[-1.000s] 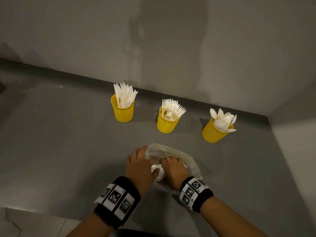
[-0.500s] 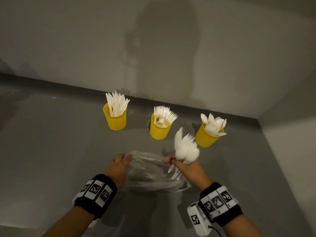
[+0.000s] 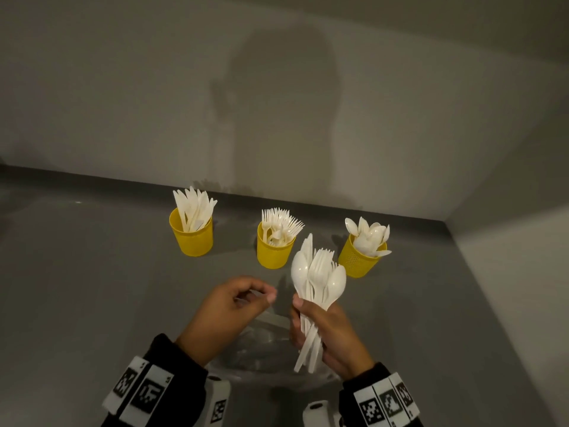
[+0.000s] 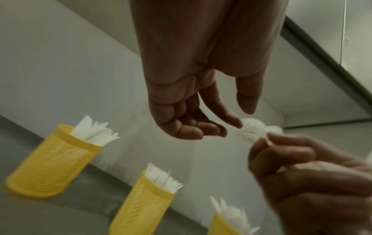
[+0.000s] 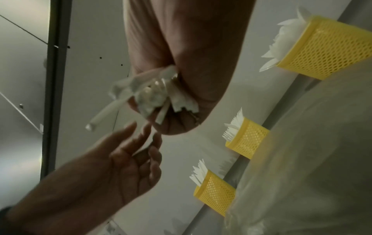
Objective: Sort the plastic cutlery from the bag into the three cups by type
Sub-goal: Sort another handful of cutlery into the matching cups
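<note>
Three yellow mesh cups stand in a row near the back wall: the left cup (image 3: 191,238) holds knives, the middle cup (image 3: 274,255) forks, the right cup (image 3: 357,263) spoons. My right hand (image 3: 308,315) grips a mixed bundle of white cutlery (image 3: 318,278) upright by the handles, above the clear plastic bag (image 3: 264,343) lying on the table. In the right wrist view the handle ends of the bundle (image 5: 153,93) stick out of my fist. My left hand (image 3: 261,295) hovers just left of the bundle, fingers loosely curled, holding nothing; its index fingertip (image 4: 235,124) is at a spoon bowl (image 4: 253,128).
The grey table (image 3: 92,288) ends at a wall behind the cups and another wall on the right. The bag (image 5: 302,174) lies crumpled under my wrists, near the table's front.
My right hand pulled the cutlery bundle out of the bag and raised it upright. My left hand let go of the bag and moved up toward the bundle.
</note>
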Motion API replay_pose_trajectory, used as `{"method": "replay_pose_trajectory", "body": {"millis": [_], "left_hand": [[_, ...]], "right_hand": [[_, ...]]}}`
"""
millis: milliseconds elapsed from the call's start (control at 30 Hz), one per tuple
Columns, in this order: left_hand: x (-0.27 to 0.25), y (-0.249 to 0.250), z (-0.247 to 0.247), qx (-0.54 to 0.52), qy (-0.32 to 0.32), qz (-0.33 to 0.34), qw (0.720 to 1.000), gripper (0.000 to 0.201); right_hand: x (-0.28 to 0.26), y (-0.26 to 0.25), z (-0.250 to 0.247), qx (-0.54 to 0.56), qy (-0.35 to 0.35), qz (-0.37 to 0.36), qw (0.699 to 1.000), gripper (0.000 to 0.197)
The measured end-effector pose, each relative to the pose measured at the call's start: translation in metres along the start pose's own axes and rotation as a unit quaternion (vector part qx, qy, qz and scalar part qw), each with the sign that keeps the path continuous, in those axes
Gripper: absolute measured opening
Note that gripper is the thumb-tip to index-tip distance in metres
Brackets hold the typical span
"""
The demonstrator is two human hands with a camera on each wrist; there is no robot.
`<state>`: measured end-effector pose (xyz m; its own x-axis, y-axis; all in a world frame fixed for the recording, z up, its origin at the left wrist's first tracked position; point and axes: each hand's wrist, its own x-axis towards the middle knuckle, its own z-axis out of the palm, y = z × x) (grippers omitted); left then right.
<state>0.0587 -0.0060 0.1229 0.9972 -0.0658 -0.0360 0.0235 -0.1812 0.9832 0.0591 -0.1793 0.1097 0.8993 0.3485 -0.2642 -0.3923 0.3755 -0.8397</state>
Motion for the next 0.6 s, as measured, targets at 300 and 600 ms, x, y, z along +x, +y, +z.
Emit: {"method": "replay_pose_trajectory", "body": {"millis": [300, 600], "left_hand": [[0.017, 0.017, 0.028, -0.061, 0.038, -0.024, 0.997, 0.012], [0.041, 0.010, 0.022, -0.142, 0.043, -0.108, 0.983, 0.013]], "right_hand": [[0.011, -0.001, 0.008, -0.167, 0.087, -0.106, 0.976, 0.005], [0.025, -0.009, 0.006, -0.148, 0.105, -0.095, 0.979, 0.009]]}}
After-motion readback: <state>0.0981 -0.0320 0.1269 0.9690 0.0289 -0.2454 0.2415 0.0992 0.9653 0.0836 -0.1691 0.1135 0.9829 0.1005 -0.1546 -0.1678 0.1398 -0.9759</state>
